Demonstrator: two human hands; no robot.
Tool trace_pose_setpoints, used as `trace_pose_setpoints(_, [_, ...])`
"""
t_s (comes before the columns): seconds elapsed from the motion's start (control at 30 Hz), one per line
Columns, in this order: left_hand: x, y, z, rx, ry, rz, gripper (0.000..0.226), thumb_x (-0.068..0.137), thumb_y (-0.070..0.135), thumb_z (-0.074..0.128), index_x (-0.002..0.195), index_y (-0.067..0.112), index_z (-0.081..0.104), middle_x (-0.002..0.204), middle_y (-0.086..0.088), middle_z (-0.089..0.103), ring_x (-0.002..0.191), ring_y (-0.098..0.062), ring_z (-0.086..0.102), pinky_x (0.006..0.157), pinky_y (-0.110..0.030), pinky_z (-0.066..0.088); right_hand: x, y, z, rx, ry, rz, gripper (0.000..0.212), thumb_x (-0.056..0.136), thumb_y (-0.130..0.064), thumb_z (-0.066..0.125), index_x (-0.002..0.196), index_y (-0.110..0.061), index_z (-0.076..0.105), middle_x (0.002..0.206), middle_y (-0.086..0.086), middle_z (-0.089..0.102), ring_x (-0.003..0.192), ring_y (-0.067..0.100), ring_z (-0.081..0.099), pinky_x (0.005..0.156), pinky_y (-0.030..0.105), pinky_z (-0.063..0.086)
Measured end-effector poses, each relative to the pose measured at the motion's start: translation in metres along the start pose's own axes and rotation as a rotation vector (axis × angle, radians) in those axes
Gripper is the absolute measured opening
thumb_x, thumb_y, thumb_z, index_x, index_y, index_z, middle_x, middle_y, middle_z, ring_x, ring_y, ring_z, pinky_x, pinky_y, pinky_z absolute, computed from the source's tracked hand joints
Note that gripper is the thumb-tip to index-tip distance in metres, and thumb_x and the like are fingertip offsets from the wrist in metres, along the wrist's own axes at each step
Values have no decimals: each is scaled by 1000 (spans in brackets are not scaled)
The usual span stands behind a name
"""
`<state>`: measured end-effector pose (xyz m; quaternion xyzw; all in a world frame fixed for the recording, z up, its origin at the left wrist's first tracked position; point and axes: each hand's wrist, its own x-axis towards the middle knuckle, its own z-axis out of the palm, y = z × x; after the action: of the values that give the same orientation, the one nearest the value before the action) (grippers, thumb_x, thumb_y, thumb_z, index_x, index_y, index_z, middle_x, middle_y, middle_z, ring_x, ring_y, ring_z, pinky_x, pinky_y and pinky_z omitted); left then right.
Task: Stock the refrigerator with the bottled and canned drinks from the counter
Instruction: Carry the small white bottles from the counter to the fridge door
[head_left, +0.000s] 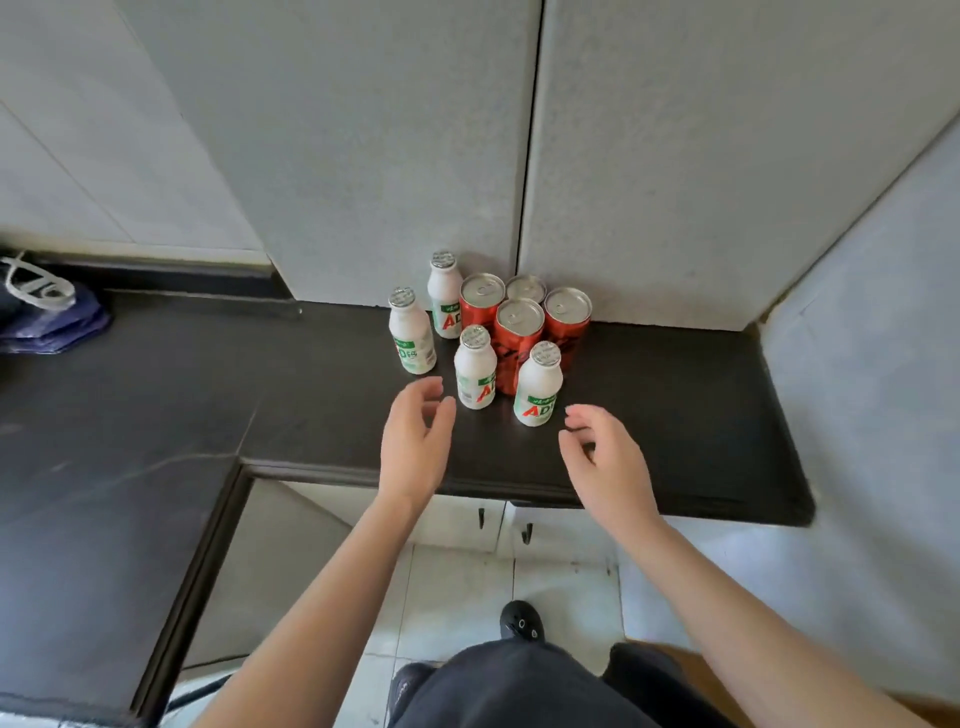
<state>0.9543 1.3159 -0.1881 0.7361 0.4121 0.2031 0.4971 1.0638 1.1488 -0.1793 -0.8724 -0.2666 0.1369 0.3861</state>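
Red cans (519, 332) and white bottles (475, 374) stand sealed on the counter (675, 405).

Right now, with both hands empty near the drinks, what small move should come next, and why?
Probably close each hand on its nearest bottle: left hand on the front-left bottle, right hand on the front-right bottle. Both hover open just short of them, and these two stand nearest, ahead of the red cans.
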Motion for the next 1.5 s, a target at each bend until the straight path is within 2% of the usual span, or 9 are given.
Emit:
trace_pose_setpoints(0.13, [29, 25, 14, 69, 46, 153, 38, 94, 33, 51, 131, 26, 46, 123, 16, 46, 110, -4, 49, 89, -24, 43, 41, -18, -5, -56, 105, -134, 36, 92, -31, 57, 126, -21, 50, 121, -7, 55, 107, 8, 54, 82, 24, 47])
trace_pose_setpoints(0.33, [48, 33, 31, 193, 26, 271, 37, 94, 30, 53, 130, 23, 49, 132, 7, 50, 120, -10, 47, 95, -27, 43, 65, -22, 6, -118, 66, -200, 49, 89, -35, 60, 132, -19, 45, 126, -3, 54, 114, 10, 52, 81, 16, 43])
trace_pose_setpoints(0.53, [50, 32, 35, 234, 28, 246, 31, 92, 31, 56, 122, 26, 49, 119, 8, 59, 104, -9, 55, 79, -22, 43, 74, -15, 14, -130, 59, -201, 46, 89, -34, 60, 131, -19, 48, 122, -3, 58, 112, 10, 53, 80, 12, 41])
trace_pose_setpoints(0.83, [26, 22, 16, 96, 74, 120, 28, 92, 28, 58, 120, 27, 52, 109, 9, 63, 93, -15, 66, 83, -39, 54, 65, 1, 17, -119, 32, -350, 39, 86, -30, 63, 119, -10, 58, 113, 4, 62, 106, 16, 56, 75, 7, 36])
trace_pose_setpoints(0.93, [9, 18, 6, 111, 144, 89, 29, 92, 33, 56, 121, 34, 50, 110, 13, 64, 95, -10, 64, 83, -39, 55, 57, -1, 21, -81, -18, -388, 39, 86, -31, 60, 116, -6, 59, 110, 6, 64, 102, 19, 58, 78, 17, 41])
trace_pose_setpoints(1.07, [-28, 4, -15, 49, 227, 33, 25, 89, 46, 49, 113, 49, 48, 109, 20, 61, 97, -8, 62, 82, -34, 54, 38, -13, 38, 34, -121, -411, 42, 90, -41, 52, 114, -7, 59, 106, 1, 63, 99, 12, 57, 81, 18, 44])
trace_pose_setpoints(1.17, [-65, -16, -39, -18, 326, -48, 20, 87, 48, 48, 105, 56, 49, 105, 25, 61, 89, -4, 63, 74, -21, 52, 20, -24, 57, 126, -214, -420, 40, 92, -42, 49, 113, -10, 56, 104, -8, 55, 96, 0, 52, 84, 5, 38])
trace_pose_setpoints(1.3, [-120, -50, -68, -98, 454, -218, 21, 93, 29, 56, 99, 49, 54, 97, 25, 63, 74, -3, 61, 63, -16, 50, -9, -47, 86, 205, -427, -464, 35, 90, -41, 49, 113, -14, 56, 103, -13, 55, 97, -6, 51, 84, 4, 37])
trace_pose_setpoints(1.5, [-211, -90, -108, -115, 592, -386, 20, 90, 25, 60, 98, 43, 55, 95, 27, 63, 81, 1, 62, 63, -12, 48, -64, -89, 134, 167, -759, -583, 35, 88, -53, 50, 112, -27, 52, 100, -23, 53, 99, -11, 52, 79, 5, 42])
